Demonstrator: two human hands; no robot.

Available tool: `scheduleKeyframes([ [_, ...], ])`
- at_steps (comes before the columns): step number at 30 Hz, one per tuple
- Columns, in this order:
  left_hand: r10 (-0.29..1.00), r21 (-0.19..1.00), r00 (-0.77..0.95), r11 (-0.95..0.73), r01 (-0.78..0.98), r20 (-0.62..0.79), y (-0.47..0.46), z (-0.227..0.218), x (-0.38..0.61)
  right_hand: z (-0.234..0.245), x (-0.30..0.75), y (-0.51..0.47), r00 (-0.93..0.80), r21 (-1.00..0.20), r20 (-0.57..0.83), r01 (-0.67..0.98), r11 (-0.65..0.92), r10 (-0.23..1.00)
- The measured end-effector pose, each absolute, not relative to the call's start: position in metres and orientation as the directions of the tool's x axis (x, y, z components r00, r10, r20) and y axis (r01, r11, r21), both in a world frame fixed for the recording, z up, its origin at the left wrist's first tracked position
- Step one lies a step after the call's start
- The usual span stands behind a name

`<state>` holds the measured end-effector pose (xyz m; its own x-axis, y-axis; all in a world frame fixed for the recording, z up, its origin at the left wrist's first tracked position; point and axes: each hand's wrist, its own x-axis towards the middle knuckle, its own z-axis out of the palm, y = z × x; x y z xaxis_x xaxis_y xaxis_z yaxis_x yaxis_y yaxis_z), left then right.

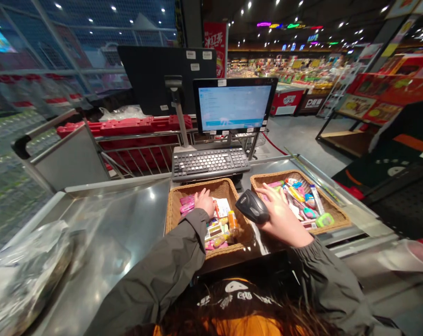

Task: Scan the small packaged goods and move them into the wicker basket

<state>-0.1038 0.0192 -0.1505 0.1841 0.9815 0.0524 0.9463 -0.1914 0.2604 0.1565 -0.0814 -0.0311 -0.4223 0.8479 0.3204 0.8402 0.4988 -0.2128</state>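
My left hand reaches into the left wicker basket and rests on the small packaged items there, next to pink packets; its fingers curl down and what they grip is hidden. My right hand is wrapped round a black barcode scanner, held between the two baskets. The right wicker basket holds several small colourful items, just beyond my right hand's fingers.
A keyboard and a lit monitor stand behind the baskets on the steel checkout counter. A crumpled plastic bag lies at the near left. Red baskets and metal rails sit behind the counter.
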Motion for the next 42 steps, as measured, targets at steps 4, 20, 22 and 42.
scheduleKeyframes([
  [4, 0.971, 0.227, 0.234, -0.240, 0.944, 0.053, 0.015, -0.133, -0.094, -0.030, 0.179, -0.090, -0.348, -0.188, 0.361, 0.882, 0.433, 0.865],
  [20, 0.755, 0.276, 0.629, -0.655, 0.703, 0.188, 0.016, -0.068, 0.027, -0.019, 0.285, -0.125, -0.022, -0.257, 0.429, 0.956, 0.145, 0.903],
  [22, 0.744, 0.276, 0.646, -0.666, 0.693, 0.174, 0.022, -0.069, 0.045, -0.019, 0.298, -0.128, 0.004, -0.253, 0.434, 0.960, 0.118, 0.901],
  [42, 0.597, 0.063, 0.785, -0.788, 0.613, -0.167, 0.052, -0.143, 0.200, -0.034, 0.372, -0.125, 0.147, -0.327, 0.354, 0.945, -0.025, 0.923],
])
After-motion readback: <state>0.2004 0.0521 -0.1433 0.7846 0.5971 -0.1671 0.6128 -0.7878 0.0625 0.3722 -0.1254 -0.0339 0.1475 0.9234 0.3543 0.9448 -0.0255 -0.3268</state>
